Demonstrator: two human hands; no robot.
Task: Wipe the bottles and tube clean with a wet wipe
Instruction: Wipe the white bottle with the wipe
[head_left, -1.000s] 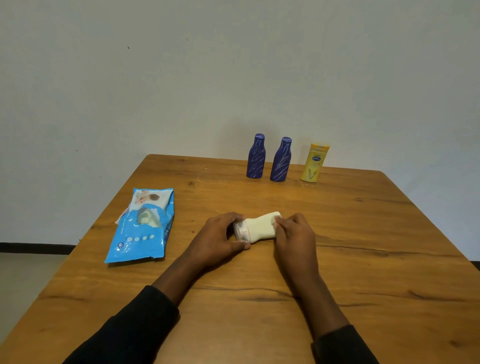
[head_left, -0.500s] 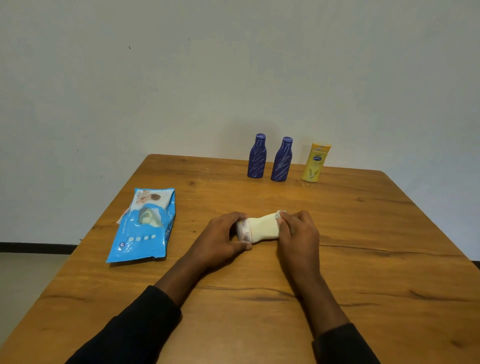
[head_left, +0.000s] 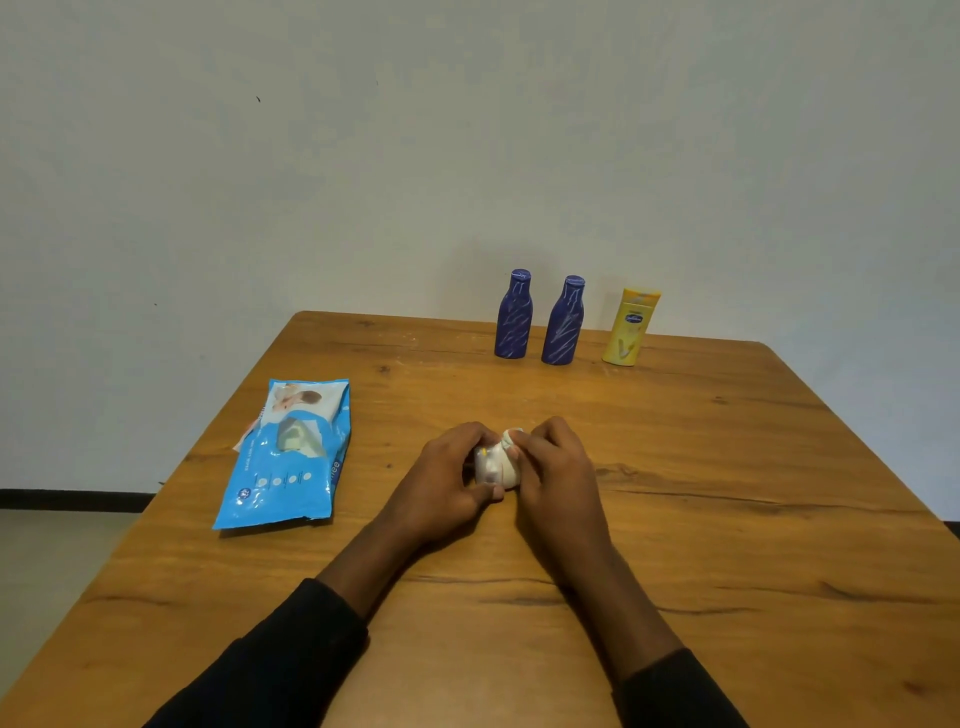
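Observation:
A small white tube (head_left: 491, 466) lies on its side on the wooden table (head_left: 727, 519), wrapped in a pale wet wipe (head_left: 510, 462). My left hand (head_left: 447, 480) grips the tube's cap end. My right hand (head_left: 553, 467) curls over the wipe around the tube's other end, hiding most of it. Two dark blue bottles (head_left: 514, 314) (head_left: 563, 320) and a yellow bottle (head_left: 629, 326) stand upright at the far edge, well beyond both hands.
A blue wet-wipe pack (head_left: 288, 454) lies flat to the left of my hands, near the table's left edge. A plain wall rises just behind the far edge.
My right hand has slid left along the tube with the wipe, so the hands are now close together and far less of the tube shows.

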